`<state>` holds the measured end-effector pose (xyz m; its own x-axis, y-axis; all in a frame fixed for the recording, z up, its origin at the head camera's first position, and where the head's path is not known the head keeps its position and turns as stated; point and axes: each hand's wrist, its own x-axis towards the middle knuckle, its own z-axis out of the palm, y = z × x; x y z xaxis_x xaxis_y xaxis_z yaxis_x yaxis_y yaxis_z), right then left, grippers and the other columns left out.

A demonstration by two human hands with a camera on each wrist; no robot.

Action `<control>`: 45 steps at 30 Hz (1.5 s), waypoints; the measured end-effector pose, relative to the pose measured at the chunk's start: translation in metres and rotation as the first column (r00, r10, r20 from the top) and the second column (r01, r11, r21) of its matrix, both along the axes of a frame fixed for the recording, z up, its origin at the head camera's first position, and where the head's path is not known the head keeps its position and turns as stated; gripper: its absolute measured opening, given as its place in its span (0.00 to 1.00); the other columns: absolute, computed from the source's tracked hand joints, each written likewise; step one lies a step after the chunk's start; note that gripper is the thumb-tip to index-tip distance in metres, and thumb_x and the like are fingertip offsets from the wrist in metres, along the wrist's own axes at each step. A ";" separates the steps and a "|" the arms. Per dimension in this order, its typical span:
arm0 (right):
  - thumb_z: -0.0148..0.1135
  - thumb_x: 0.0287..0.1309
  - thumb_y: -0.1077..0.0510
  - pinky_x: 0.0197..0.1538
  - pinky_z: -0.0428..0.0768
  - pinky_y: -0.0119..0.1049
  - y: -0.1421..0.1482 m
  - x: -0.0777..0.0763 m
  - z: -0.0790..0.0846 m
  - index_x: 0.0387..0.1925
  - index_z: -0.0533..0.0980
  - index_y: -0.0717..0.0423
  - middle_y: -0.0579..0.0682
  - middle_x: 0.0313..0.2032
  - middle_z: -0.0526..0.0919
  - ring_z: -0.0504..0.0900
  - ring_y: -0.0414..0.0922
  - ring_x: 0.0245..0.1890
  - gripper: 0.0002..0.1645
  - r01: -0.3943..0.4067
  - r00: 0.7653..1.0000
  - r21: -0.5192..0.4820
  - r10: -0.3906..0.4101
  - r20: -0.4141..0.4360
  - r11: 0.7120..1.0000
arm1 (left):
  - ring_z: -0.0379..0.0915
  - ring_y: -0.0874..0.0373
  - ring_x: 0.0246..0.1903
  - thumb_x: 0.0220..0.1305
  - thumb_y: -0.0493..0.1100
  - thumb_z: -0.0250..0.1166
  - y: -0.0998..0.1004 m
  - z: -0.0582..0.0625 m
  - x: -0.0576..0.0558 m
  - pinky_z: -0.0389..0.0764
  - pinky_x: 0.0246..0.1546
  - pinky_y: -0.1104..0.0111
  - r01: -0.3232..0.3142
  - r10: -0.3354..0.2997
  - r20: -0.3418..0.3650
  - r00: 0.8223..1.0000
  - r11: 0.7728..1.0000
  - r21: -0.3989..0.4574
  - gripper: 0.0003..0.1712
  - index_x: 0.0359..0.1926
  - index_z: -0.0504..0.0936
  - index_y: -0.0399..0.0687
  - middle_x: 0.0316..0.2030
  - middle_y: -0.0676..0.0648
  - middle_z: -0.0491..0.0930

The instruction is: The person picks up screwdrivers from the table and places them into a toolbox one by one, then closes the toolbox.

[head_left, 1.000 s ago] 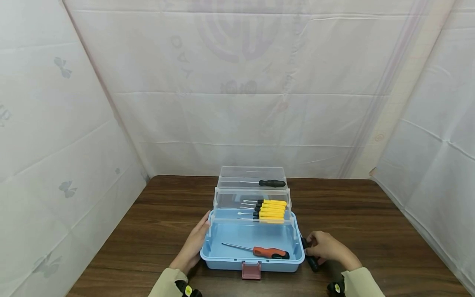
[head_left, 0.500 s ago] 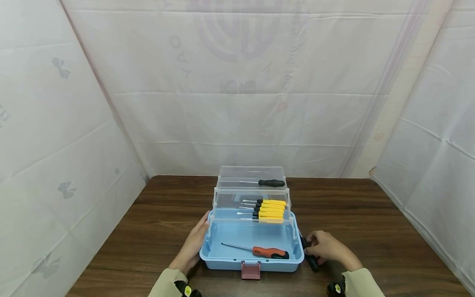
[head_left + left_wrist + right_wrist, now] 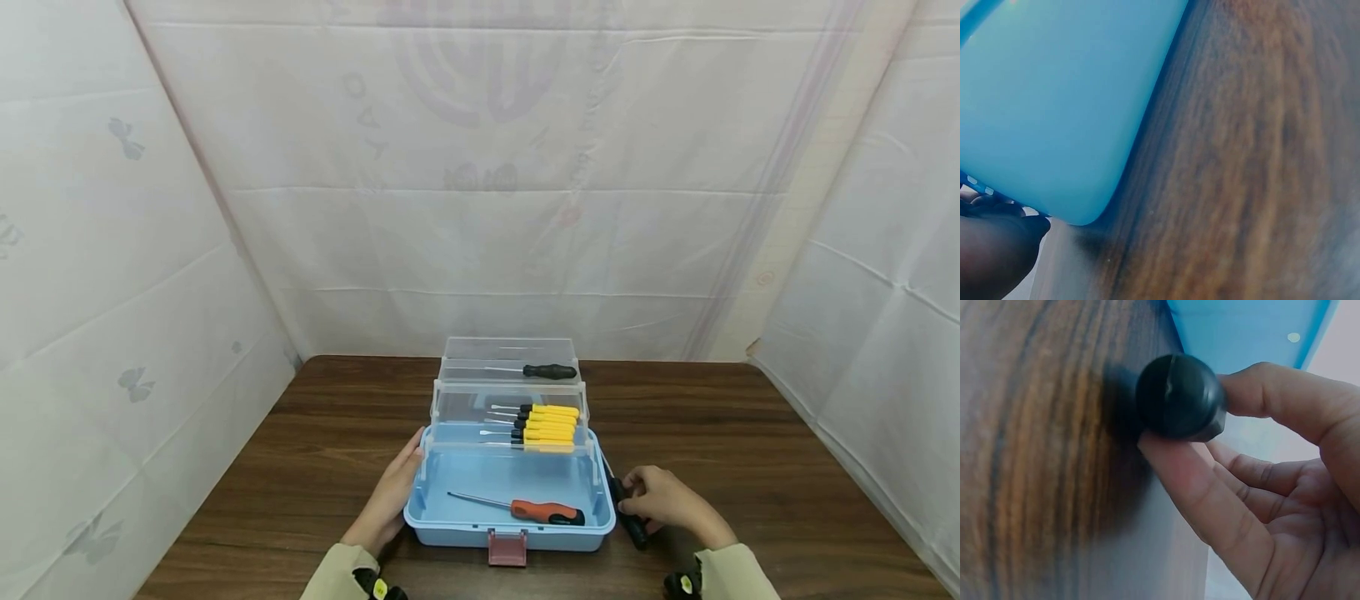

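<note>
A light-blue toolbox (image 3: pixel 465 537) stands on the table with its clear trays raised at the back. My left hand (image 3: pixel 392 493) rests along the box's left side, fingers fairly straight; the left wrist view shows the blue wall (image 3: pixel 1054 112) close up. On the right side my right hand (image 3: pixel 662 500) pinches the black handle of a screwdriver (image 3: pixel 628 523) between thumb and fingers, just beside the box wall. The butt of that screwdriver (image 3: pixel 1175 397) faces the right wrist camera, low over the wood. Its shank is mostly hidden in the head view.
Inside the box lies an orange-and-black screwdriver (image 3: pixel 546 511). Several yellow-handled screwdrivers (image 3: pixel 551 422) lie in the lower tray, and a black-handled one (image 3: pixel 550 372) in the upper. A reddish latch (image 3: pixel 507 547) hangs at the front. White sheets (image 3: pixel 480 250) surround the brown table (image 3: pixel 345 433).
My right hand and the screwdriver in it have shifted very slightly to the right, away from the box. The left hand and the box stay where they were.
</note>
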<state>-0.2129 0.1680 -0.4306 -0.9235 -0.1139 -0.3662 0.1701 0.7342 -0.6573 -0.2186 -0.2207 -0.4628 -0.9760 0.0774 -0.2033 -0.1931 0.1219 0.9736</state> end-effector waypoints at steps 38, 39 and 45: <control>0.65 0.54 0.62 0.28 0.84 0.40 0.017 -0.008 0.035 0.50 0.73 0.73 0.55 0.33 0.79 0.79 0.44 0.28 0.24 -0.048 0.989 -0.041 0.042 -0.140 0.998 | 0.39 0.34 0.73 0.74 0.61 0.40 -0.001 -0.001 -0.001 0.49 0.68 0.38 0.000 0.000 0.004 1.000 1.000 -0.002 0.36 0.76 0.46 0.55 0.75 0.37 0.44; 0.65 0.55 0.61 0.28 0.84 0.40 0.018 -0.009 0.037 0.50 0.73 0.73 0.55 0.33 0.79 0.79 0.44 0.29 0.24 -0.049 0.988 -0.042 0.042 -0.145 0.998 | 0.39 0.34 0.73 0.74 0.61 0.40 -0.001 -0.001 -0.001 0.49 0.68 0.38 0.000 0.000 0.004 1.000 1.000 -0.002 0.36 0.76 0.46 0.55 0.75 0.37 0.44; 0.64 0.57 0.60 0.30 0.83 0.41 0.021 -0.015 0.046 0.50 0.73 0.74 0.54 0.32 0.80 0.78 0.44 0.29 0.24 -0.091 0.978 -0.048 0.080 -0.195 0.995 | 0.38 0.34 0.73 0.75 0.61 0.40 0.000 -0.001 -0.001 0.49 0.68 0.39 0.004 -0.004 -0.006 1.000 1.000 0.002 0.36 0.76 0.45 0.53 0.75 0.37 0.44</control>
